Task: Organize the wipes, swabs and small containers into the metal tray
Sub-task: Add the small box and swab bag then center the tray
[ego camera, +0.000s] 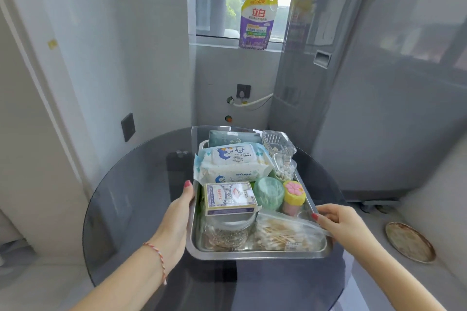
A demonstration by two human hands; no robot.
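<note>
A metal tray (252, 253) sits on the round dark glass table. It holds a pack of baby wipes (232, 164), a card box (230, 198) resting on a clear jar (227, 232), a bag of wooden swabs (285, 233), a green round container (269, 193), a yellow-pink tube (293, 197), a clear box of cotton swabs (283, 169), a clear lidded box (278, 142) and a dark packet (233, 136). My left hand (177, 217) grips the tray's left rim. My right hand (338, 219) grips its right rim.
The glass table (131, 197) stands in a narrow tiled corner. A washing machine (366, 108) rises close behind on the right. A detergent pouch (256, 21) stands on the window sill. A round floor drain cover (409, 242) lies at the right.
</note>
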